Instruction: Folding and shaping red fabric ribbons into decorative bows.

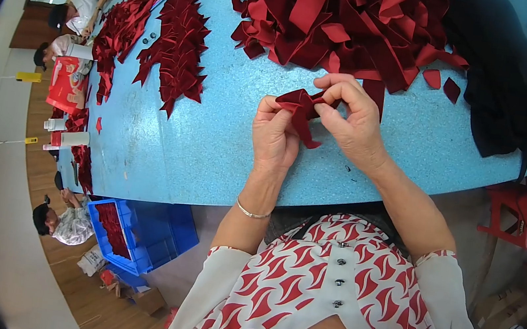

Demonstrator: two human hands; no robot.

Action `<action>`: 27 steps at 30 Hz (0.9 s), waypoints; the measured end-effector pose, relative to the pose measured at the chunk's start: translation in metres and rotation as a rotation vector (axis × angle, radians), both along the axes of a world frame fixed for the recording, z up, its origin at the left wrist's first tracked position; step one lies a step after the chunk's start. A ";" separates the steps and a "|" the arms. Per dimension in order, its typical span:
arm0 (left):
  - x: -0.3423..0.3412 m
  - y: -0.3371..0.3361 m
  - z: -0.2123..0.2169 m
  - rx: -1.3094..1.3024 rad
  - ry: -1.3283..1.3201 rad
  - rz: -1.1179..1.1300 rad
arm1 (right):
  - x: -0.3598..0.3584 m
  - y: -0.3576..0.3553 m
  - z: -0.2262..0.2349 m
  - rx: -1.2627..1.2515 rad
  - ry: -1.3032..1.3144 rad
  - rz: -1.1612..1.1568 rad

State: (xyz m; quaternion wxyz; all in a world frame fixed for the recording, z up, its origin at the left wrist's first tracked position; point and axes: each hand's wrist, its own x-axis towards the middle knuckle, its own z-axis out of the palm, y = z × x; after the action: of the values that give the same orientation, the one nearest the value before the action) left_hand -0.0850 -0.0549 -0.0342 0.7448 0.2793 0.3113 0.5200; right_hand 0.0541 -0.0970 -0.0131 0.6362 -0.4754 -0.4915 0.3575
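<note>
Over the near part of the blue table, both my hands hold one dark red velvet ribbon (297, 108) that is looped and folded, with one end hanging down. My left hand (274, 136) pinches it between thumb and fingers on the left side. With thumb and forefinger, my right hand (355, 115) grips its right side; the exact fold there is hidden by the fingers. Just beyond my hands lies a big heap of loose red ribbon strips (342, 22). Farther left are a bundle of folded red bows (178, 47) and a second similar bundle (125, 30).
A black garment (507, 83) covers the table's right side. Beyond the left edge stands a blue crate (154, 233) holding red pieces. A red packet (68, 84) and white bottles sit at the far left, near several other people. A red stool (510, 213) is at right.
</note>
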 end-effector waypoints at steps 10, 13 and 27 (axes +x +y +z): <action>0.001 0.002 -0.001 -0.131 -0.135 -0.008 | -0.002 0.003 -0.012 -0.217 0.557 0.083; 0.002 0.000 0.013 -0.137 -0.050 -0.050 | -0.001 0.004 -0.010 -0.196 0.535 0.040; 0.000 0.000 0.033 -0.032 0.335 -0.079 | 0.005 0.007 -0.012 0.010 0.004 -0.143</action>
State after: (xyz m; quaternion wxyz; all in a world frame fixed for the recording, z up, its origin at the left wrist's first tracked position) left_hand -0.0852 -0.0552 -0.0011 0.7066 0.3623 0.4280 0.4315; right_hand 0.0593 -0.0902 -0.0251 0.6634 -0.5053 -0.4566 0.3099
